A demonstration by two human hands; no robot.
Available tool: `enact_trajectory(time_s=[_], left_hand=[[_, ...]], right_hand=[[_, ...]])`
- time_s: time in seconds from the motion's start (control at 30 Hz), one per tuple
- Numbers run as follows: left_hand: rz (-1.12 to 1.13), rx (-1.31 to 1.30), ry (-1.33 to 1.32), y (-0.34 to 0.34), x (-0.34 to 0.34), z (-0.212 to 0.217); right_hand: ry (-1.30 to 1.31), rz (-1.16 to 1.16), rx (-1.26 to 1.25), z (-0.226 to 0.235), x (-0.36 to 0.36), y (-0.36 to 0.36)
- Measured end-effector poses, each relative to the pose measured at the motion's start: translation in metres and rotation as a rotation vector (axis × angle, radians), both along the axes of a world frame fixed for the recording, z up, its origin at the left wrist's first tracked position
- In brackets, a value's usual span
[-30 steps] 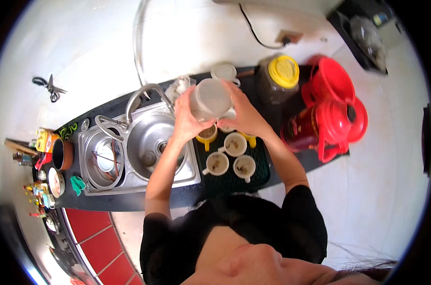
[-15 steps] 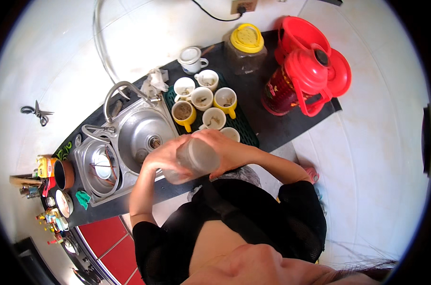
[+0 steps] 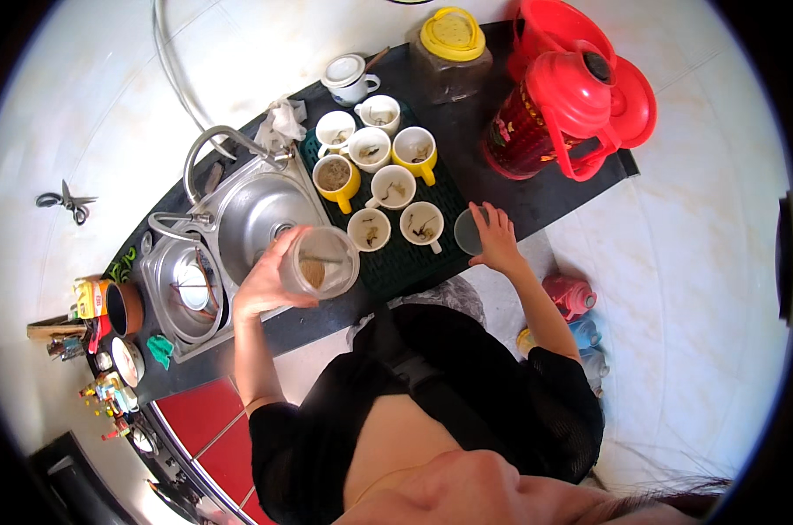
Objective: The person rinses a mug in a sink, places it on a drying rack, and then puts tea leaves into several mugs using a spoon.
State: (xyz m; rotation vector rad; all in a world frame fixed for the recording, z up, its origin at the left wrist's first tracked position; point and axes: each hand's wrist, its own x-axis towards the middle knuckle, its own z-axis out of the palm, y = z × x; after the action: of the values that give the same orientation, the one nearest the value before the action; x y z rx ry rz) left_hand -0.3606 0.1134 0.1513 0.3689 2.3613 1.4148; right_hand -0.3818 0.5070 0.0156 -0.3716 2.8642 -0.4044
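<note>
My left hand grips a clear plastic jar, tilted so its open mouth faces me, with brown bits inside. The jar hangs over the counter edge beside the round steel sink. My right hand rests on the dark counter, fingers on a round translucent lid at the right edge of the green mat. Several cups stand on the mat, white and yellow, each with dried leaves inside.
A red thermos jug and a brown jar with a yellow lid stand at the back right. A lidded white cup is behind the mat. A second sink basin, small bottles and scissors lie to the left.
The jar has come down from in front of me toward the sink side, now held by my left hand alone. My right hand has let go and moved to the lid on the counter.
</note>
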Motion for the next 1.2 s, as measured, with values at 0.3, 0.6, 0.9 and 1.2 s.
enact_trajectory(time_s=[0.3, 0.6, 0.9, 1.2], left_hand=[[0.133, -0.106, 0.338, 0.015, 0.004, 0.025], [0.079, -0.393, 0.386, 0.036, 0.003, 0.033], [-0.138, -0.392, 0.217, 0.030, 0.003, 0.021], [-0.081, -0.461, 0.098, 0.020, 0.005, 0.005]], right_hand=[[0.038, 0.183, -0.155, 0.025, -0.013, -0.026], [0.208, 0.809, -0.609, 0.128, -0.020, -0.158], [0.229, 0.938, -0.750, 0.067, -0.020, -0.222], [0.400, 0.810, -0.758, 0.038, -0.013, -0.206]])
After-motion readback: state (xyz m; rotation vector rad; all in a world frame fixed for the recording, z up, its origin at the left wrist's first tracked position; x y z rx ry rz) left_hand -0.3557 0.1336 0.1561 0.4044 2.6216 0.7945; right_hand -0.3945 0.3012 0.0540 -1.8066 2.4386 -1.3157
